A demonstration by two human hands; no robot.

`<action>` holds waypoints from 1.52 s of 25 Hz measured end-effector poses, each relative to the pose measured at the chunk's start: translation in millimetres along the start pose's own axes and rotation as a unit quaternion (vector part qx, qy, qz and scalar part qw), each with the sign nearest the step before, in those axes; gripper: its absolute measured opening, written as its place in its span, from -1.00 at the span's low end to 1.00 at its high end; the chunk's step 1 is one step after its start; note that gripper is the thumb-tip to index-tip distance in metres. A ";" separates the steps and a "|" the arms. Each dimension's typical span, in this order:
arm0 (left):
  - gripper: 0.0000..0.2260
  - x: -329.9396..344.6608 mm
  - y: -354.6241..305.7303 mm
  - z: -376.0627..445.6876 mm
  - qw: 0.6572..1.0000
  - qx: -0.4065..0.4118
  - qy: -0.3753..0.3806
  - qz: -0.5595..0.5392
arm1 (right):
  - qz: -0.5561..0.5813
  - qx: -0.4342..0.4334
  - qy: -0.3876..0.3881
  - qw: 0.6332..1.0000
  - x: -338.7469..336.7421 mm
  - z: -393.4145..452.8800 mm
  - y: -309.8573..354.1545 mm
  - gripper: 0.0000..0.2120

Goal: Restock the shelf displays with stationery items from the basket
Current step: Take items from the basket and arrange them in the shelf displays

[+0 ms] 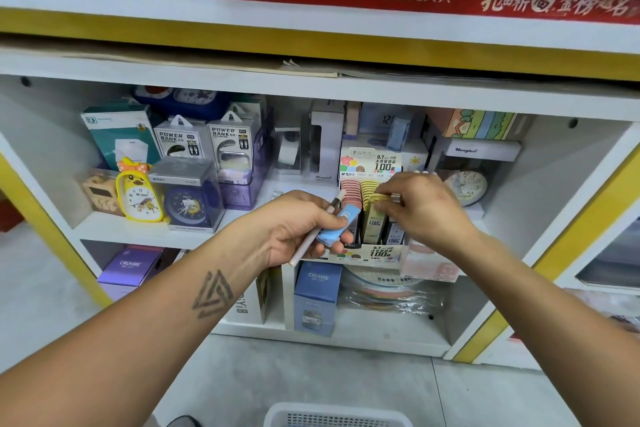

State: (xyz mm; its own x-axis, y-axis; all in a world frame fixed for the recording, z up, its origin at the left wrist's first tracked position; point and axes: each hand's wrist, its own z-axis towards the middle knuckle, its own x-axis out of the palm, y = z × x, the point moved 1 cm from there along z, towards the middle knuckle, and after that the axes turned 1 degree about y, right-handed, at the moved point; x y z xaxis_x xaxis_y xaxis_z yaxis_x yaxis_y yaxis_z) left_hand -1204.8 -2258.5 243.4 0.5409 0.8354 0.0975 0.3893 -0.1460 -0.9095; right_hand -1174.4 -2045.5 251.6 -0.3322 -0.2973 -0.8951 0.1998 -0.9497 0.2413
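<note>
Nearest me, at the bottom edge, sits the white perforated plastic basket (337, 416) on the grey floor, well below both arms. Above it my left hand (294, 227) is curled round two items at once: a flat pale-blue plastic lead case (337, 225) and a slim pale-pink pencil-like stick (313, 236), which pokes out past the palm at both ends. My right hand (420, 206) is pinching a yellow plastic lead case (379, 199) at its top, right over the yellow row of the cardboard counter display of 0.7 HB lead refills (372, 218). That display stands on the middle board of the white shelf unit (242, 222), with pink cases in the row to the left of the yellow ones.

I judge the yellow case to be going into its row, though I cannot tell whether its lower end is already seated. The risks I see: the packed row may resist, and a hard push could tip the light display backwards or spill neighbouring cases. My left hand is overloaded too; the pink stick is held loosely and could slide out towards the floor if I shift grip to pass the blue case across.
</note>
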 end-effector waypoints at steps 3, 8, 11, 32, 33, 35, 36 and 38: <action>-0.85 1.2 0.1 0.3 1.000 0.008 0.008 0.002 | -0.057 -0.010 0.050 0.997 7.3 -2.4 1.6 -0.83; -0.85 12.4 -0.2 1.0 0.998 0.027 0.044 0.022 | 0.346 0.130 0.037 0.928 -4.8 0.7 8.9 -0.91; -0.86 28.2 -1.1 3.4 0.995 0.042 0.082 0.037 | 0.476 0.156 0.089 0.861 -8.6 -6.0 8.4 -0.91; -0.83 68.2 0.7 37.3 0.995 0.068 -0.059 -0.039 | 0.075 0.019 -0.086 0.993 -38.0 -45.5 -50.6 -0.84; -0.84 67.9 0.6 36.7 0.996 0.067 -0.054 -0.037 | 0.072 0.012 -0.093 0.993 -37.0 -45.2 -50.7 -0.84; -0.85 67.5 0.6 35.5 0.996 0.066 -0.045 -0.032 | 0.073 0.011 -0.089 0.993 -35.1 -44.9 -49.9 -0.83; -0.85 66.9 0.5 34.9 0.996 0.066 -0.043 -0.032 | 0.078 0.012 -0.083 0.993 -34.1 -44.9 -49.5 -0.84; -0.85 65.8 0.3 34.0 0.996 0.066 -0.041 -0.035 | 0.095 0.006 -0.070 0.993 -33.7 -45.2 -47.5 -0.88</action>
State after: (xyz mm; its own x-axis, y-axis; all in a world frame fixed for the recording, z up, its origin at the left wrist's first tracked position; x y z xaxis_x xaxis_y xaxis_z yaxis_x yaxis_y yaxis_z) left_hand -1194.4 -2185.6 235.8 0.4510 0.8825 0.1333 0.3190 -0.0199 -0.9475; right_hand -1131.0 -1985.9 253.3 -0.4145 -0.4817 -0.7721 0.2609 -0.8757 0.4062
